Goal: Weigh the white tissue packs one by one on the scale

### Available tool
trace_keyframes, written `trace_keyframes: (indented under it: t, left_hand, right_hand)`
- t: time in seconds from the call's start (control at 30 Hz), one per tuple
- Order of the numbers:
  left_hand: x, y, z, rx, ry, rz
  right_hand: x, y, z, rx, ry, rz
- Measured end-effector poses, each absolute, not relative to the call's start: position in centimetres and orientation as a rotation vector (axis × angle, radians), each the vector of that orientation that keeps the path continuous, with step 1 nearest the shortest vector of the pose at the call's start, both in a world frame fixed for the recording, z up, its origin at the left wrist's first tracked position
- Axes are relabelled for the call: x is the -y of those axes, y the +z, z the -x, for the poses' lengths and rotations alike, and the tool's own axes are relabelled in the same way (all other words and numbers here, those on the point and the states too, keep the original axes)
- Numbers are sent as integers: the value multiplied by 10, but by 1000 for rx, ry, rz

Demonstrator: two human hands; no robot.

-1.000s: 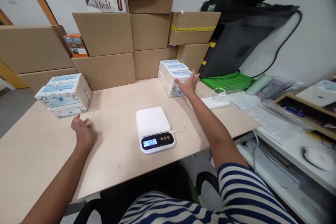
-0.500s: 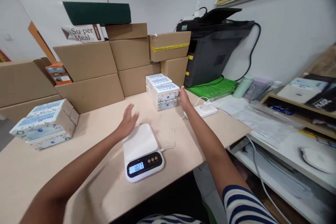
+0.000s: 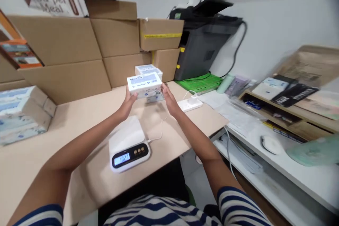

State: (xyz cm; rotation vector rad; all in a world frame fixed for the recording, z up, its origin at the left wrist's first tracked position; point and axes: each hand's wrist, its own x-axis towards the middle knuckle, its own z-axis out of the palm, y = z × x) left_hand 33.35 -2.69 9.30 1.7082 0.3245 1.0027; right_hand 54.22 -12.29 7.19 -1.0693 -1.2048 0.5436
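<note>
Between my two hands is a white and blue tissue pack [image 3: 145, 84], held by its ends above the table. My left hand [image 3: 128, 103] is closed on its left end, thumb at the front. At the right end my right hand [image 3: 168, 98] presses with its fingers. Other tissue packs [image 3: 148, 69] stand just behind, partly hidden by the held one. Nearer to me lies a white digital scale [image 3: 127, 135] with a bare plate, its lit display [image 3: 122, 159] seeming to read 1027 or 102.7. More tissue packs [image 3: 21, 113] are stacked at the left.
Cardboard boxes [image 3: 66, 39] are piled along the back of the table [image 3: 79, 120]. A dark printer [image 3: 206, 42] stands behind a green mat [image 3: 197, 83]. A white power strip [image 3: 190, 104] and the scale's cable lie at the right. A white side desk [image 3: 246, 137] carries a mouse [image 3: 271, 144].
My left hand has moved from above the scale to the tissue packs. One pack is now lifted off the back stack between both hands. The view has shifted to the right.
</note>
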Motion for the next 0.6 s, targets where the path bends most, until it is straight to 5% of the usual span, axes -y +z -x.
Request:
trace_keyframes:
  t: [0.4, 0.6]
  left_hand:
    - [150, 52, -183, -441, 793, -1613]
    - [137, 12, -157, -621, 870, -1677]
  right_hand:
    - [218, 12, -466, 1435, 866, 1073]
    - [219, 4, -474, 1538, 482, 1279]
